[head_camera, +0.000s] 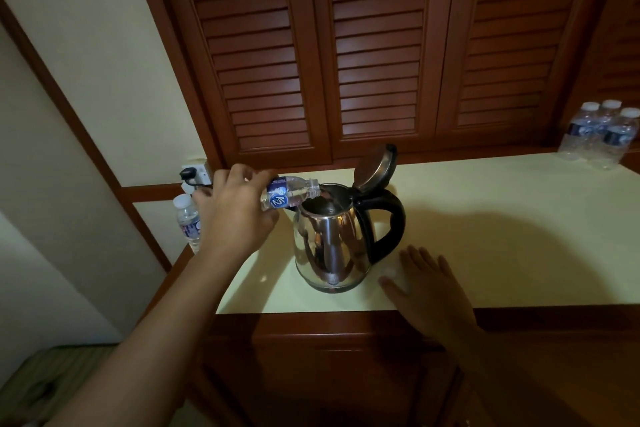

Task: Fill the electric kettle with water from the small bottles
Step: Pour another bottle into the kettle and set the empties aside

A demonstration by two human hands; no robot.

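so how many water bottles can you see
5 bottles: one in the left hand, tipped over the kettle; one upright behind that hand; three grouped far right, maybe hiding more.

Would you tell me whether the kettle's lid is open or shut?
Open: the lid stands tilted up behind the kettle mouth.

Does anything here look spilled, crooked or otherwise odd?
Nothing stands out. The kettle stands upright on the counter, lid open; the left hand tips a small bottle at its mouth, and no puddle shows.
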